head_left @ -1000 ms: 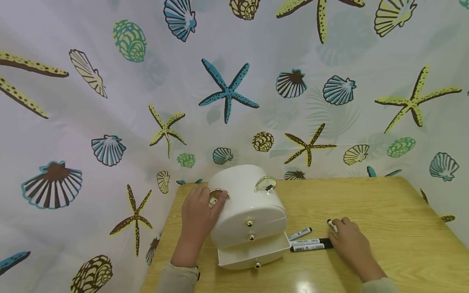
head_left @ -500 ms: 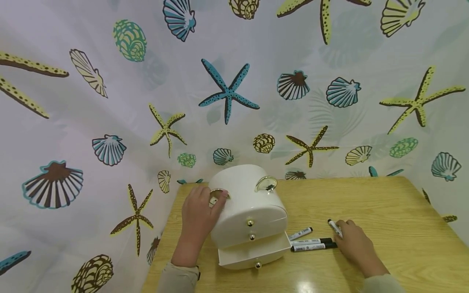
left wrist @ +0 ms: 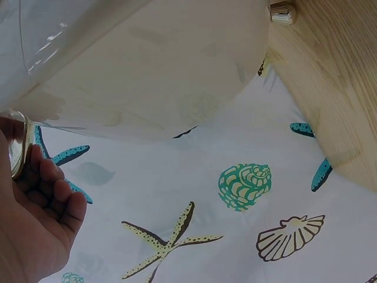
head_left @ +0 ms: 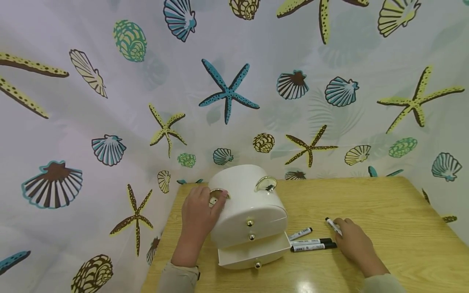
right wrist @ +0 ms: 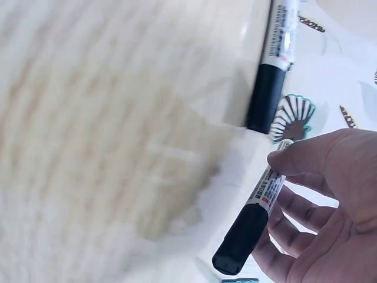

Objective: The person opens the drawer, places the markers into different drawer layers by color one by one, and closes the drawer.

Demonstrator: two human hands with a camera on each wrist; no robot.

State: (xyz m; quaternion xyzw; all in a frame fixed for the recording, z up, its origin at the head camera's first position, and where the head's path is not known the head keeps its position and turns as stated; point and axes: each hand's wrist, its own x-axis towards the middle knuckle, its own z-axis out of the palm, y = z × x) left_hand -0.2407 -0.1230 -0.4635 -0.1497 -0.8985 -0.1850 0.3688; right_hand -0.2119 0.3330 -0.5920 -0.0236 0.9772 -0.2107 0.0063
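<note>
A white drawer box with gold knobs stands on the table, its bottom drawer pulled partly out. My left hand holds the gold ring handle on the box's left side, fingers curled at the ring in the left wrist view. To the right of the box, my right hand pinches a black-capped whiteboard marker between thumb and fingers. Beside the open drawer lie a lower marker, a middle marker and an upper, slanted marker.
A second gold ring handle stands up on the box's right side. The wooden table extends right and behind the box. A white sheet printed with shells and starfish hangs around the table's back and sides.
My right hand has shifted a little right and toward me, so more of the marker in it shows, as do the caps of the lying markers. The left hand and box stay put.
</note>
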